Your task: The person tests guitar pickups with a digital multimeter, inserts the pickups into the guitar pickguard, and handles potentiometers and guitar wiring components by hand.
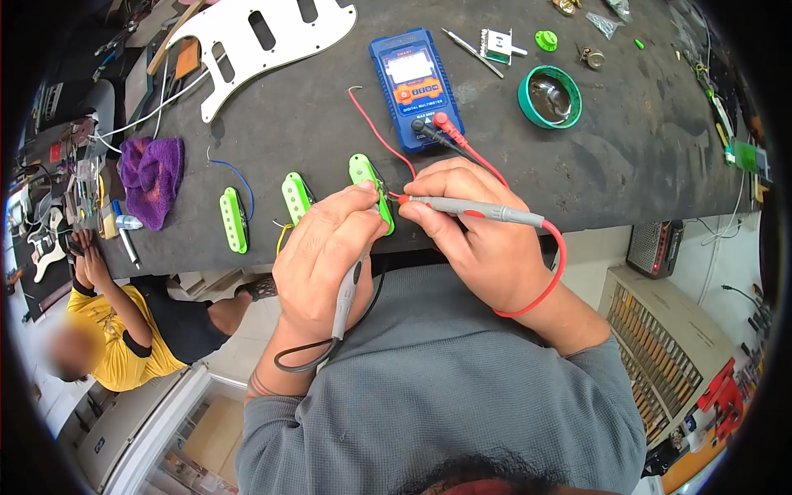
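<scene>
My left hand (323, 247) is closed round a grey probe (347, 295) with a black lead, its fingertips on the lower part of a green guitar pickup (360, 169). In my right hand (487, 239) is a grey probe with a red lead (507, 214), its tip pointing left at that pickup's side. Whether either tip touches metal is too small to tell. A red wire (375, 125) runs up from near my right fingers. Left of my hands lie two more green pickups (233, 221), (294, 196). The blue multimeter (417, 91) lies above my hands.
A white pickguard (272, 37) and purple cloth (152, 179) lie at the left. Up right are a teal bowl (550, 96), a switch (497, 46) and a screwdriver (473, 53). Another person (136, 330) in yellow is at the lower left.
</scene>
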Motion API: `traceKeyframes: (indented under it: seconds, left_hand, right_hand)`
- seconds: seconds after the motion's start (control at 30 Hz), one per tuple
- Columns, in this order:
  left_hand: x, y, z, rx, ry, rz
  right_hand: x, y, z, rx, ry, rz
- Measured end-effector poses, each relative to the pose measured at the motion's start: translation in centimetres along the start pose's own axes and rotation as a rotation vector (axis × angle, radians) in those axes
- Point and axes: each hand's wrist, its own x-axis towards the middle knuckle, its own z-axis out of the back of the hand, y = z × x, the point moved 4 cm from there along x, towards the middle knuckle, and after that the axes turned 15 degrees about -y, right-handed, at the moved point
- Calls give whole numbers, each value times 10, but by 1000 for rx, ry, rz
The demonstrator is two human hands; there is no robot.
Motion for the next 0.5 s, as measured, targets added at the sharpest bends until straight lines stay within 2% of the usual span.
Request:
traceKeyframes:
  seconds: [0.5]
  left_hand:
    - [2, 0, 2, 7, 9, -15]
  right_hand:
    - [2, 3, -2, -13, -5, 10]
